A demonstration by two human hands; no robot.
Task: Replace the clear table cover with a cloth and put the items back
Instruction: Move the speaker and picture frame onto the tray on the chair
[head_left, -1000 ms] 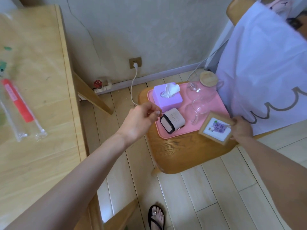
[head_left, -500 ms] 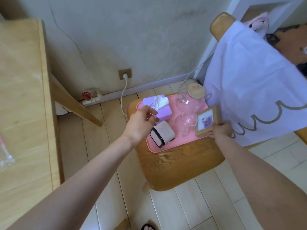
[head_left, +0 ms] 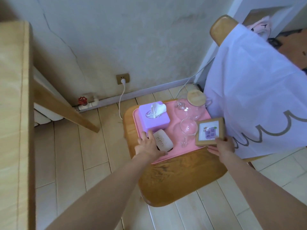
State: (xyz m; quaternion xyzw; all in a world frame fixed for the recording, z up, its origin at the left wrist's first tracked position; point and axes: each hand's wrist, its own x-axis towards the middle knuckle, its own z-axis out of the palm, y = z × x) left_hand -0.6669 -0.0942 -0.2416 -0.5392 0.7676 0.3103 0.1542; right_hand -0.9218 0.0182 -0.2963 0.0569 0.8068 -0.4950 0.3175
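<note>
Pinching the framed picture (head_left: 210, 131) by its near edge, fingers (head_left: 213, 149) of the right hand (head_left: 222, 146) hold it tilted over the pink tray (head_left: 179, 155), probably parking it while the cloth (head_left: 249, 97) hangs unused just beyond them; fingers (head_left: 150, 134) of the left hand (head_left: 149, 145) lie spread against the beige case (head_left: 163, 141), grip unclear
</note>
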